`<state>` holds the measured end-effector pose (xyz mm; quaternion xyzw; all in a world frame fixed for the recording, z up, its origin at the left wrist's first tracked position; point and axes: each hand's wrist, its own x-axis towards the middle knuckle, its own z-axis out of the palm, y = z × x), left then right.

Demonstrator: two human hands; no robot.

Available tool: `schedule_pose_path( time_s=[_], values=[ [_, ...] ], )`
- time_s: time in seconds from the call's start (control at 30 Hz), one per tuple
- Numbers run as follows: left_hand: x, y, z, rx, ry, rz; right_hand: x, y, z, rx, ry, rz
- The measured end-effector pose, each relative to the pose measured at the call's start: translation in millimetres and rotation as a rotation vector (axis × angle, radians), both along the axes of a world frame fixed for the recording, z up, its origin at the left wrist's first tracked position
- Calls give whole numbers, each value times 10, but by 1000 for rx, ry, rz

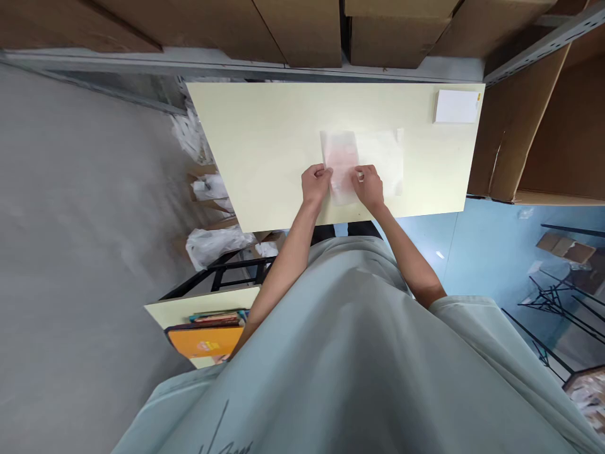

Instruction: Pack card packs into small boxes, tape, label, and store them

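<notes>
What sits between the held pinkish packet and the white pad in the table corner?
Head view: flat clear bags beside the pinkish packet, then bare tabletop up to the white pad.

The left hand (316,183) and right hand (368,186) pinch a clear bag (341,157) (pinkish contents) on the pale table (265,139).
</notes>
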<state>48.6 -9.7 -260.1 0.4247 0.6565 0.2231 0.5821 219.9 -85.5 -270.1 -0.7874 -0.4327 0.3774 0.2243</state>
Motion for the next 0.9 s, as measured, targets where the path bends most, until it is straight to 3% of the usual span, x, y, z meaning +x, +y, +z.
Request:
schedule_pose_path(
  time_s=[0.23,0.37,0.53,0.7,0.8,0.9],
  values=[
    [327,-45,340,77,109,-80,192,-11,-115,27,109,33],
    [564,-108,435,154,134,-136,314,-54,-101,49,208,-46],
    [824,-144,406,153,116,-180,467,-212,274,163,172,-185],
    [1092,-138,318,85,101,-217,454,-386,648,130,276,-184],
    [1223,-135,274,44,99,-263,432,-434,609,87,229,-231],
    [1240,-143,235,41,80,-323,482,-433,426,49,144,-303]
  ],
)
